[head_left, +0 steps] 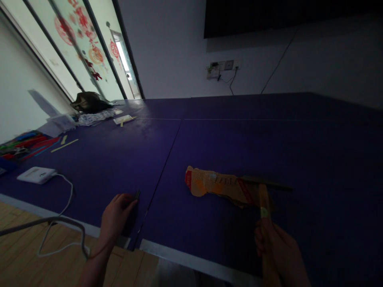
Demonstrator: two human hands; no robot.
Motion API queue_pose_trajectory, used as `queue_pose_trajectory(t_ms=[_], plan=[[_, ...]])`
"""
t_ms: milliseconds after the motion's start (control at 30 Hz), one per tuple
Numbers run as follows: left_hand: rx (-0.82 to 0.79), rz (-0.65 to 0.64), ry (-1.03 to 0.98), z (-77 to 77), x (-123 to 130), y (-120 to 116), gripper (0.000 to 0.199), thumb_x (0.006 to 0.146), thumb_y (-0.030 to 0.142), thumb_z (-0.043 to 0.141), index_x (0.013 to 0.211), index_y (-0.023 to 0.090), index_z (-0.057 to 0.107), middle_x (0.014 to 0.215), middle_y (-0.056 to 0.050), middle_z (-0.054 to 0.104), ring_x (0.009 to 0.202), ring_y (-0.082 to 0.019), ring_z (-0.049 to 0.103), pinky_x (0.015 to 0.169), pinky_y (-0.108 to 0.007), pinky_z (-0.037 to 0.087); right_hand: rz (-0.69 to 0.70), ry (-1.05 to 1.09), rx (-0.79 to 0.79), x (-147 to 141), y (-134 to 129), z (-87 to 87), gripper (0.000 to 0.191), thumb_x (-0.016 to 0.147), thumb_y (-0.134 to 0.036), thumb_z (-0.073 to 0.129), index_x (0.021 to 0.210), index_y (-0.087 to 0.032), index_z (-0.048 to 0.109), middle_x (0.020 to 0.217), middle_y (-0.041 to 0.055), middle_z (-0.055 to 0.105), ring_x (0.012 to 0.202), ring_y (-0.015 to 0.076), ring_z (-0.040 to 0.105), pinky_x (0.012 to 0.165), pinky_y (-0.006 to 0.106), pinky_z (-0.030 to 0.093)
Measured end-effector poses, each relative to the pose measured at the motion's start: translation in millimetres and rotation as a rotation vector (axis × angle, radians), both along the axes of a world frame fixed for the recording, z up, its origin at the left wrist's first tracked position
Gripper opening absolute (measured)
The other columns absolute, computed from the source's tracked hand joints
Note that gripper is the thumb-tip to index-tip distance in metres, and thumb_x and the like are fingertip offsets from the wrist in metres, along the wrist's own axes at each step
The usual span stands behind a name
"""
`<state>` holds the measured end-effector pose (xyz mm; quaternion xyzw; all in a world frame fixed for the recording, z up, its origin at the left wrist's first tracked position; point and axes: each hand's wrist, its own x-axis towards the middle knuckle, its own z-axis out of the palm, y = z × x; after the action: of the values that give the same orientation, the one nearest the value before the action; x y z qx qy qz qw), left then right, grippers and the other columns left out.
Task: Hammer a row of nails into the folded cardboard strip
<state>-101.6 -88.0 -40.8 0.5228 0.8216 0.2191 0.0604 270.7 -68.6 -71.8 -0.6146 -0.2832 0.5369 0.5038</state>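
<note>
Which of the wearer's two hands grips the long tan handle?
The right hand, wrapped around the tan handle; the left hand instead pinches something thin and dark.

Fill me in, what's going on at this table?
Someone is working at a blue-purple table. The right hand grips a tan-handled, hammer-shaped tool, its long dark head at the right end of a brown-and-red cardboard strip. The left hand pinches thin dark pieces, possibly nails, left of the strip. Whether tool and cardboard touch is unclear.

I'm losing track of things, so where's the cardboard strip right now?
In the head view, the cardboard strip lies right of centre on the purple table, its right end overlapped by the wooden-handled tool in the right hand.
</note>
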Motion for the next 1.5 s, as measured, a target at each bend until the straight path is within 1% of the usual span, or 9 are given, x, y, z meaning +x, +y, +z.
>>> queue_pose_trajectory(t_ms=[167, 400, 533, 633, 733, 867, 1067, 1300, 1500], plan=[[-0.003, -0.041, 0.012, -5.7, 5, 3, 0.026, 0.071, 0.042, 0.047, 0.071, 0.017, 0.056, 0.076, -0.004, 0.058, 0.068, -0.018, 0.057, 0.062, -0.028, 0.043, 0.007, -0.013, -0.032, 1, 0, 0.4, 0.047, 0.053, -0.060, 0.064, 0.065, -0.017, 0.049, 0.040, -0.0073, 0.047, 0.029, 0.0070, 0.041, 0.028, 0.019, 0.034], [-0.018, -0.018, 0.013, -10.1, 3, 4, 0.024, 0.075, 0.038, 0.042, 0.071, 0.018, 0.053, 0.077, -0.004, 0.056, 0.071, -0.019, 0.056, 0.062, -0.028, 0.042, -0.002, 0.042, -0.016, 1, 0, -1.6, 0.047, 0.052, -0.057, 0.067, 0.067, -0.017, 0.049, 0.040, -0.0086, 0.046, 0.029, 0.0063, 0.040, 0.027, 0.019, 0.033], [-0.040, -0.019, 0.041, -9.9, 4, 4, 0.026, 0.073, 0.042, 0.045, 0.070, 0.018, 0.052, 0.076, -0.004, 0.056, 0.069, -0.019, 0.056, 0.061, -0.028, 0.043, 0.019, 0.014, -0.006, 1, -1, -1.9, 0.046, 0.055, -0.059, 0.064, 0.067, -0.017, 0.049, 0.040, -0.0085, 0.046, 0.029, 0.0060, 0.040, 0.028, 0.018, 0.033], [-0.025, -0.001, 0.069, -8.3, 6, 4, 0.029, 0.071, 0.046, 0.048, 0.074, 0.017, 0.053, 0.080, -0.005, 0.056, 0.070, -0.019, 0.055, 0.062, -0.029, 0.043, 0.014, -0.017, 0.003, 1, -1, -0.5, 0.047, 0.055, -0.059, 0.064, 0.067, -0.017, 0.049, 0.040, -0.0084, 0.046, 0.029, 0.0059, 0.040, 0.028, 0.018, 0.033], [-0.002, -0.018, 0.093, -5.7, 8, 3, 0.028, 0.073, 0.044, 0.047, 0.079, 0.017, 0.055, 0.085, -0.005, 0.055, 0.074, -0.019, 0.055, 0.065, -0.028, 0.043, 0.008, -0.013, -0.002, -1, -1, 2.2, 0.047, 0.054, -0.059, 0.065, 0.067, -0.017, 0.049, 0.040, -0.0081, 0.047, 0.030, 0.0063, 0.040, 0.028, 0.018, 0.033], [-0.023, -0.093, 0.112, -3.7, 10, 2, 0.025, 0.076, 0.039, 0.045, 0.081, 0.019, 0.059, 0.086, -0.005, 0.055, 0.079, -0.019, 0.055, 0.067, -0.027, 0.042, -0.022, 0.008, -0.010, -3, -1, 6.3, 0.048, 0.050, -0.058, 0.067, 0.066, -0.017, 0.048, 0.039, -0.0086, 0.046, 0.029, 0.0063, 0.039, 0.027, 0.018, 0.033], [-0.136, -0.245, 0.143, -1.8, 15, 7, 0.024, 0.077, 0.030, 0.042, 0.076, 0.019, 0.064, 0.080, -0.005, 0.058, 0.078, -0.019, 0.055, 0.067, -0.026, 0.041, -0.003, -0.016, -0.021, -1, -2, 5.2, 0.046, 0.053, -0.058, 0.065, 0.066, -0.017, 0.049, 0.039, -0.0080, 0.046, 0.028, 0.0069, 0.040, 0.027, 0.019, 0.033], [-0.256, -0.242, 0.184, 9.7, 29, 13, 0.019, 0.072, 0.020, 0.043, 0.070, 0.016, 0.061, 0.076, -0.005, 0.056, 0.069, -0.016, 0.054, 0.060, -0.023, 0.038, 0.011, 0.012, 0.002, 1, 0, -2.4, 0.045, 0.055, -0.058, 0.065, 0.065, -0.017, 0.049, 0.040, -0.0075, 0.046, 0.028, 0.0068, 0.040, 0.028, 0.020, 0.033], [-0.226, -0.262, 0.109, 11.7, 33, 15, 0.015, 0.069, 0.017, 0.043, 0.064, 0.016, 0.058, 0.074, -0.005, 0.055, 0.067, -0.016, 0.053, 0.059, -0.024, 0.038, 0.027, 0.001, 0.001, 2, -1, -3.5, 0.043, 0.059, -0.057, 0.063, 0.065, -0.017, 0.049, 0.040, -0.0081, 0.044, 0.029, 0.0063, 0.039, 0.028, 0.019, 0.032]])
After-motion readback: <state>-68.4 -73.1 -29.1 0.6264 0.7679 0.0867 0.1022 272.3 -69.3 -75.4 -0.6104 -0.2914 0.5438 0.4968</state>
